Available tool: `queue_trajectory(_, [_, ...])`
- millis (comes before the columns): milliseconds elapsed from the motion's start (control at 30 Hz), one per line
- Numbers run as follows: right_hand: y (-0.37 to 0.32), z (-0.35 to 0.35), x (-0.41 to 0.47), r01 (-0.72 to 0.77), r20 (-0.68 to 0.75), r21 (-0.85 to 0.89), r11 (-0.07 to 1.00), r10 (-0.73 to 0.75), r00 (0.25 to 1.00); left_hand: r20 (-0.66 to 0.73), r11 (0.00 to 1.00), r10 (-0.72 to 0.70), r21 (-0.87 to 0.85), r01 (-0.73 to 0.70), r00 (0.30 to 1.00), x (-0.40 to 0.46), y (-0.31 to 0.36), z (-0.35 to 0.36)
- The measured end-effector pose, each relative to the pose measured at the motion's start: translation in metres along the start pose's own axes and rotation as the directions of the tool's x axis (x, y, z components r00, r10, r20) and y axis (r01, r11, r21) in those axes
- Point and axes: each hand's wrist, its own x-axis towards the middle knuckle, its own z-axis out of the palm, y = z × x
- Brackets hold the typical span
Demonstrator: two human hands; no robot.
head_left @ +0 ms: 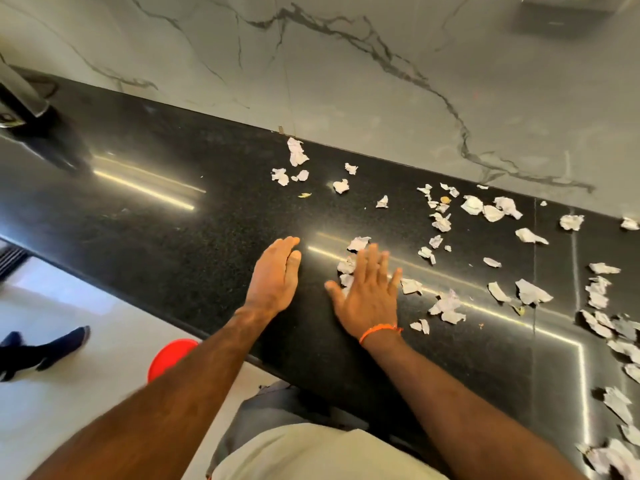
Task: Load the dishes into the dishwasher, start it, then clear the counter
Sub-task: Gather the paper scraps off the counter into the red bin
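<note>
Grey-veined marble wall [346, 81] behind; pale glossy floor [86, 393] below, streaked light reflections.

From my remote station I see bare forearms, no sleeves. An orange thread bracelet [380, 331] circles the right wrist. A pale beige shirt [322, 452] (lower frame) covers the torso.

Paper scraps [450, 306] on counter [173, 220], right of both hands [277, 271].

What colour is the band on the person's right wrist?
Orange; the band shows clearly in the head view, just below the right hand.
</note>
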Motion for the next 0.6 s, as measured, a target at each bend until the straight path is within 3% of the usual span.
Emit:
queue_trajectory(100, [0.023, -0.013, 0.032, -0.123, -0.039, -0.024, 0.992, 0.122, 0.992, 0.044, 0.996, -0.003, 0.092, -0.001, 0.999, 0.012, -0.011, -0.009])
queue_trajectory(333, [-0.015, -0.012, 0.071, 0.020, -0.066, -0.079, 0.997, -0.026, 0.998, 0.137, 0.947, -0.045, 0.322, -0.001, 0.990, 0.087, -0.032, -0.022])
queue_trajectory(500, [-0.043, 0.005, 0.122, -0.023, -0.038, -0.140, 0.990, 0.018, 0.999, 0.244, 0.891, -0.058, 0.450, -0.060, 0.968, 0.164, -0.062, -0.026])
queue_trajectory(600, [-0.047, 0.008, 0.163, -0.089, -0.051, -0.173, 0.981, 0.081, 0.995, 0.283, 0.865, 0.010, 0.479, -0.150, 0.959, 0.208, -0.078, -0.017])
